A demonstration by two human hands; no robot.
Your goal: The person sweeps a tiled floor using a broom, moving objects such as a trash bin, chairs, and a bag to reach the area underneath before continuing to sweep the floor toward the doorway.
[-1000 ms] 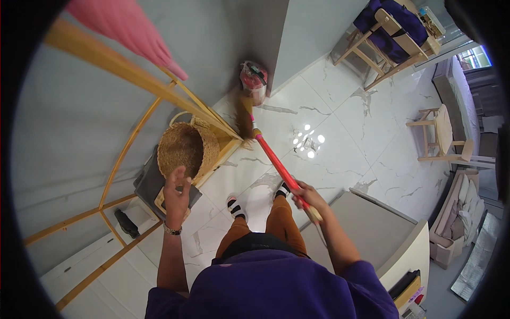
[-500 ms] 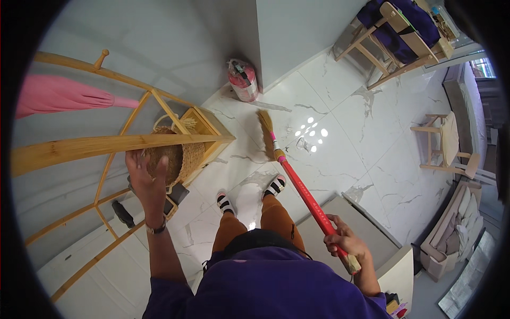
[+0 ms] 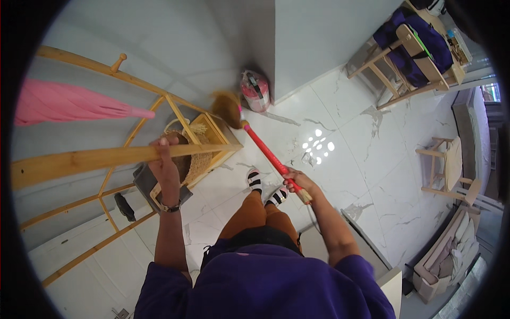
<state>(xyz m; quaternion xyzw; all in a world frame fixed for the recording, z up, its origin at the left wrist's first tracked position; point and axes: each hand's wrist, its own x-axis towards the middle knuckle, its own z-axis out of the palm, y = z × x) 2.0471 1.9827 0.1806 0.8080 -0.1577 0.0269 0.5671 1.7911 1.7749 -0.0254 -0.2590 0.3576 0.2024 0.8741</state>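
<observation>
My right hand [image 3: 298, 182] is wrapped round the red handle of a broom [image 3: 264, 150], near its butt end. The straw head [image 3: 227, 110] of the broom, slightly blurred, is by the wall between the wooden rack's base and a red cylinder in clear plastic [image 3: 255, 91]. On the left, my left hand [image 3: 166, 159] grips the bar of a light wooden rack [image 3: 101, 155], fingers over its top edge. Beneath that bar a woven basket [image 3: 199, 164] stands in the rack's lower part, partly hidden by the bar and my hand.
A pink umbrella [image 3: 79, 103] hangs at the rack's upper left. A grey wall corner [image 3: 274, 53] juts out beyond the cylinder. Wooden chairs [image 3: 449, 165] stand at the right, one with purple cloth [image 3: 419, 48]. A low cabinet [image 3: 361, 239] is beside my right arm.
The broom head has swung left to the wall beside the cylinder. My right hand has moved forward and left with it. My left hand has closed on the rack bar, and my feet have shifted.
</observation>
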